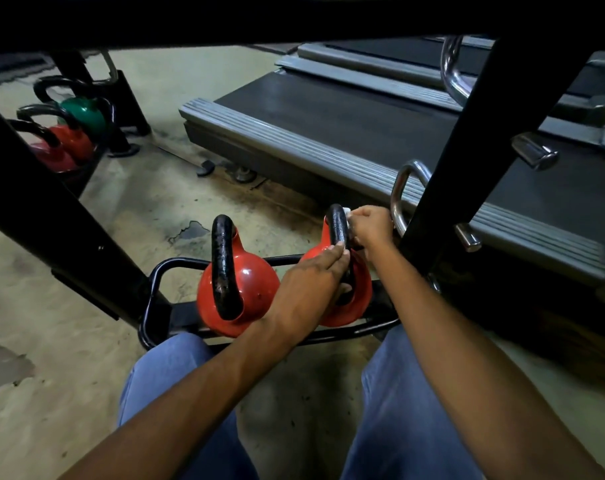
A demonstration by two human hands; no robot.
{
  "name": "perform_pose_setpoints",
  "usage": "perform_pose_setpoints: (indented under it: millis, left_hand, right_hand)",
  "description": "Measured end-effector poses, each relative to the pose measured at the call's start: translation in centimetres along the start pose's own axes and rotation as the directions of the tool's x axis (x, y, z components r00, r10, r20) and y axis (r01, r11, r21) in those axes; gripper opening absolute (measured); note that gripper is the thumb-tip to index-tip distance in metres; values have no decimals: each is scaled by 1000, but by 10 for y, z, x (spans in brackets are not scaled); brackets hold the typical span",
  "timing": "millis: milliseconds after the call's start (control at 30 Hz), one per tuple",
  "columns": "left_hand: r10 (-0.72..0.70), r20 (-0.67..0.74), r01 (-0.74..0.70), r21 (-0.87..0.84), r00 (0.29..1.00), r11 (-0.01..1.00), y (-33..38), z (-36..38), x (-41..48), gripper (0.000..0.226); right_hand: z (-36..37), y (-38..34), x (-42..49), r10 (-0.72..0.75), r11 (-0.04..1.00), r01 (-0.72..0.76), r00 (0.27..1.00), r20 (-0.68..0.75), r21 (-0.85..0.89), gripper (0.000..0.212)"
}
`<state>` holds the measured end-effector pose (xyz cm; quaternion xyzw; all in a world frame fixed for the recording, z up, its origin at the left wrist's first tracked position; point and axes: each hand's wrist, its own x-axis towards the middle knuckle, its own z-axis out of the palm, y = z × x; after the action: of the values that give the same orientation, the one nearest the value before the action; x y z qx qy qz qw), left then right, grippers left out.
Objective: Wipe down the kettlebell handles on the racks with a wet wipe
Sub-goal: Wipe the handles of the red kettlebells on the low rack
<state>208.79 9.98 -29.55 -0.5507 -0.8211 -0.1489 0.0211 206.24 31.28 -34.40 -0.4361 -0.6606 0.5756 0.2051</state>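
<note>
While the wet wipe (346,212) is bunched so small in the fingertips of the right hand (370,227), we judge that it may slip off, or skip the underside of the black handle (337,225) and leave part of it unwiped. A second risk is tipping. The red kettlebell (360,292) sits at the right end of the low black rack (162,271), apparently leaning on its rails, and a hard rub could rock it against the second red kettlebell (249,282) or off the front rail. Knuckles may also strike the chrome bar (398,199) just beside the right hand.

Pose: both forearms reach forward over the knees. We see the right hand pinching the wipe against the handle's top bend, wrist bent inward. The left hand (311,285) clasps the near leg of the same handle, fingers laid up one side and the thumb, as far as we can tell, round the other, steadying the bell.
</note>
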Motion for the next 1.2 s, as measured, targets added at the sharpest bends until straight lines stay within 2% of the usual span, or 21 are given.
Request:
perform_pose_setpoints:
  millis: [67,133,267,333,433,500,600,633,667,700,767,833,867,900,967,1033,1100,1200]
  left_hand:
    - [4,-4,-4,1,1000,1000,1,-1,0,63]
    - [9,-10,-9,6,1000,1000,1,-1,-1,63]
    - [2,-2,-2,6,1000,1000,-1,0,0,63]
    - [4,18,-4,9,1000,1000,-1,-1,1,64]
    - [5,25,-5,5,1000,1000,-1,-3,1,65]
    - [1,20,-1,-10,1000,1000,-2,0,0,66]
    - [22,-3,-22,38,1000,999,-2,9,-6,67]
    - [33,-13,-32,59,999,998,-2,12,-8,68]
    - [46,-29,-44,77,999,996,-1,16,-10,68]
    - [61,-36,-58,84,997,995,0,19,-12,69]
    - [77,-45,-73,83,996,994,1,21,-15,69]
    - [74,-54,-69,87,996,994,1,19,-14,68]
    - [70,-54,-65,88,996,994,2,17,-13,67]
    - [63,-50,-58,83,997,995,3,16,-12,68]
    - [57,-43,-53,78,997,995,4,13,-12,68]
    - [64,-38,-61,82,997,995,4,10,-12,68]
    - [65,-42,-62,80,997,995,3,9,-13,67]
    - [55,-37,-52,89,998,995,5,7,-14,66]
  right_hand:
    - [-1,-14,1,98,980,-108,993,67,167,16]
    - [-7,-28,-4,108,975,-128,988,114,180,16]
    - [-14,-42,-10,-5,999,-2,977,213,36,19]
    - [-9,-50,-3,-64,990,92,969,239,-108,21]
    - [-4,-59,5,-209,882,304,937,281,-359,30]
    - [-16,-55,-8,-351,775,459,884,308,-435,23]
    - [-39,-28,-49,-598,627,702,712,369,-337,12]
    - [-42,-20,-56,-636,601,742,669,386,-296,13]
    - [-40,-16,-55,-649,600,748,663,375,-284,12]
    - [-36,-18,-50,-645,624,724,689,330,-292,8]
    - [-23,-23,-34,-550,770,568,822,147,-292,3]
    - [-10,-18,-23,-289,950,285,957,-15,-129,12]
    - [-5,-12,-22,-127,992,127,991,-30,11,16]
    - [-1,-5,-23,24,989,-25,1000,9,143,18]
    - [3,1,-29,274,868,-339,937,218,362,14]
    - [1,-7,-33,397,688,-579,805,440,438,21]
    - [-3,-12,-34,413,604,-648,752,514,464,26]
    - [-10,-12,-47,373,624,-629,761,530,464,26]
